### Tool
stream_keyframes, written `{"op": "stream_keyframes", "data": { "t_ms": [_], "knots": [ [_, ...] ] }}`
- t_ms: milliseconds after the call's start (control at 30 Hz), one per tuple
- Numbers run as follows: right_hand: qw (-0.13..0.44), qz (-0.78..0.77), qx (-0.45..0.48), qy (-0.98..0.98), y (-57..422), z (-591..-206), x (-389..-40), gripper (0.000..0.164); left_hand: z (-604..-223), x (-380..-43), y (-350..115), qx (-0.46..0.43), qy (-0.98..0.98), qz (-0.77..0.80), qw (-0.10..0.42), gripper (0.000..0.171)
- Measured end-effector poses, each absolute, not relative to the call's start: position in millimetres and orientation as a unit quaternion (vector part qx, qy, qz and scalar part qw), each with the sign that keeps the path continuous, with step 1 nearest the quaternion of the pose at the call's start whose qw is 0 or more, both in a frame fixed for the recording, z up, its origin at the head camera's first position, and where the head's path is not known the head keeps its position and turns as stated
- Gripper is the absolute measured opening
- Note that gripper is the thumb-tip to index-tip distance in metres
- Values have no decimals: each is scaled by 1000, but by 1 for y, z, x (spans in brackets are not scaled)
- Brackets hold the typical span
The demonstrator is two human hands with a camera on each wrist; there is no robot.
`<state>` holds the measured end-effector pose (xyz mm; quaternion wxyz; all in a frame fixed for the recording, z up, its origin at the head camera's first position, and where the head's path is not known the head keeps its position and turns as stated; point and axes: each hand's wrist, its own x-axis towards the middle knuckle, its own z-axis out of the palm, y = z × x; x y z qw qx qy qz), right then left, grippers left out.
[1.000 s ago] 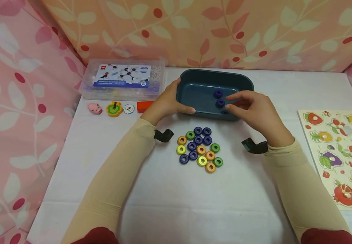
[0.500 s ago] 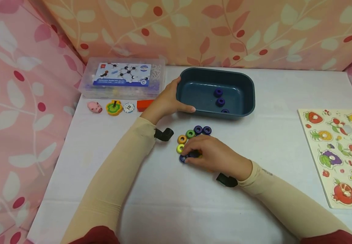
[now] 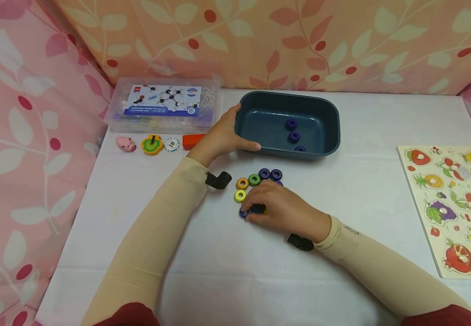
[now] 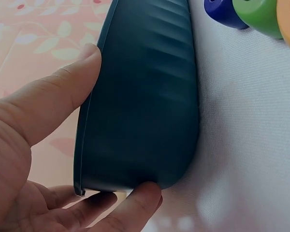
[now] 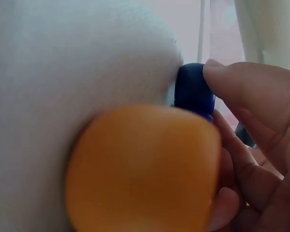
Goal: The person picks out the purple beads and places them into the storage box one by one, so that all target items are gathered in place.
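My left hand (image 3: 226,135) grips the left end of a dark teal plastic basin (image 3: 321,156). In the left wrist view the thumb lies along its rim and the other fingers reach round the end wall. Three purple rings, one of them (image 3: 294,136), lie inside it. In front of the basin my right hand (image 3: 282,206) bends over a cluster of small coloured rings and pinches a dark blue ring (image 5: 193,89) at the cluster's left edge. A yellow ring (image 3: 240,195), a green ring (image 3: 254,179) and an orange ring (image 3: 242,183) show beside it; the hand hides several others.
A clear molecular model kit box (image 3: 162,102) stands at the back left. Before it lie a pink pig (image 3: 126,144), a tree piece (image 3: 152,145), a poker chip (image 3: 172,144) and a red block (image 3: 192,141). A fruit puzzle board (image 3: 449,213) is at the right.
My right hand has left the basin, come down to the rings in front of it and taken hold of a dark blue one. My left hand stays on the basin.
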<state>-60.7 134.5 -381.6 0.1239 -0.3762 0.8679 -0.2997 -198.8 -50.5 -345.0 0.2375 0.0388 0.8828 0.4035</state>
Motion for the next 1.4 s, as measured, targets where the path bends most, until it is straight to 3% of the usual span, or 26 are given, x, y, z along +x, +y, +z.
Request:
{"op": "stream_keyframes", "data": {
  "t_ms": [333, 633, 767, 900, 1200, 1400],
  "knots": [
    [116, -349, -342, 865, 148, -357, -70, 23, -345, -199, -52, 40, 882, 406, 238, 128],
    [0, -354, -201, 913, 195, -328, -134, 28, -346, -200, -52, 48, 880, 410, 236, 128],
    [22, -347, -131, 928, 206, -334, -163, 32, -346, -199, -51, 40, 878, 413, 239, 128],
    [47, -338, -118, 933, 207, -342, -177, 33, -345, -199, -50, 38, 879, 409, 242, 128],
    [69, -318, -129, 937, 202, -357, -183, 35, -344, -199, -50, 36, 881, 403, 243, 128],
    [52, -342, -126, 930, 208, -350, -174, 35, -345, -199, -51, 35, 880, 407, 243, 128]
  ]
}}
